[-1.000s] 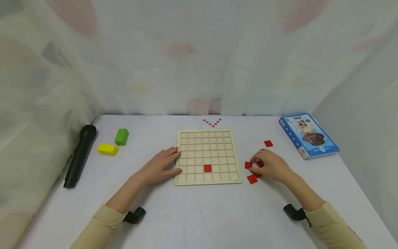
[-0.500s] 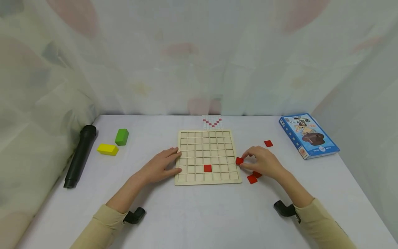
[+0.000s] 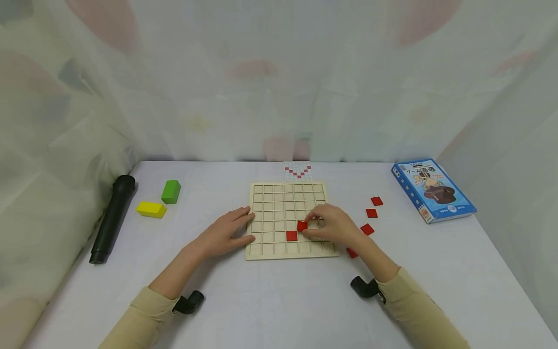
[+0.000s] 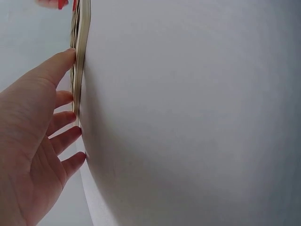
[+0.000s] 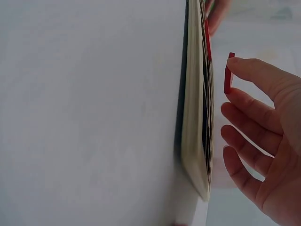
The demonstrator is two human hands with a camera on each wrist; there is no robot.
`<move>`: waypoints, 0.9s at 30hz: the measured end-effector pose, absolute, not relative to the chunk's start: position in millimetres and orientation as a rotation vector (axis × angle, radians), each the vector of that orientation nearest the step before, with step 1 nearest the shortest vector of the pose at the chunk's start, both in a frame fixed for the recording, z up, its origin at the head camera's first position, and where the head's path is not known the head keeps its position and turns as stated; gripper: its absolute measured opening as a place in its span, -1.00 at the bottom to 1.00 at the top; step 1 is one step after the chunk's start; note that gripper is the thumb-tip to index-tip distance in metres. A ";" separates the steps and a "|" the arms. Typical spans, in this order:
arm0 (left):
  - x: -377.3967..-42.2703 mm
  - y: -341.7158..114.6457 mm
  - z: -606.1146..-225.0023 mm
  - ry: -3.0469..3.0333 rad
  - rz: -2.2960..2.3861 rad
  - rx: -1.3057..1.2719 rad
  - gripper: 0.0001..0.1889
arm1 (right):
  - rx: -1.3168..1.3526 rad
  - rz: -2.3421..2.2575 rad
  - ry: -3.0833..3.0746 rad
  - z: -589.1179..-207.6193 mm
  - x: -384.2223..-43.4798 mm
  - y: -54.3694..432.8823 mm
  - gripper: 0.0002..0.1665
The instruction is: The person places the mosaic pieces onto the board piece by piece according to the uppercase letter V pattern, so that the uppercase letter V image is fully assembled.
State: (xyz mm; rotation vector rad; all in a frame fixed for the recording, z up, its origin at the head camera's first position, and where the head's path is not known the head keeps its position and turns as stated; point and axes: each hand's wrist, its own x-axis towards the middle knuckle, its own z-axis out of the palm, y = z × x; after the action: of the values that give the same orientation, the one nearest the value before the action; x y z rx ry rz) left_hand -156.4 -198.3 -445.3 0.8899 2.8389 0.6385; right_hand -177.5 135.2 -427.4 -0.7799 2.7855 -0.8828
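One red tile (image 3: 302, 226), pinched by the right hand (image 3: 334, 225) above the grid board (image 3: 279, 205); left hand (image 3: 223, 233), spread, touches its left edge.

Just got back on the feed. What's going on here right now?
A person's right hand pinches a red tile and holds it just above a wooden grid board, while the left hand touches the board's left edge. One red tile already sits in a cell. Four loose red tiles lie to the right of the board, one partly hidden by the forearm. Behind the board, a card shows a V of red squares.
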 end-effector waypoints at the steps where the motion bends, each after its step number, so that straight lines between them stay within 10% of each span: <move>1: -156.6 -198.4 -445.5 2.837 0.636 0.887 -0.28 | -0.800 -0.885 2.781 -427.3 -178.1 131.0 -0.74; 27: -156.1 -198.0 -443.9 2.845 0.649 0.908 -0.29 | -0.886 -0.625 2.841 -428.0 -188.3 75.9 -0.75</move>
State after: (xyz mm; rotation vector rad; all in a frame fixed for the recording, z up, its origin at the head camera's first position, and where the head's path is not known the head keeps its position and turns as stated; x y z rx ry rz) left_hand -156.1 -198.0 -443.9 0.9076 2.8445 0.6489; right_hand -188.3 75.9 -428.0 -0.8860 2.8415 -0.6247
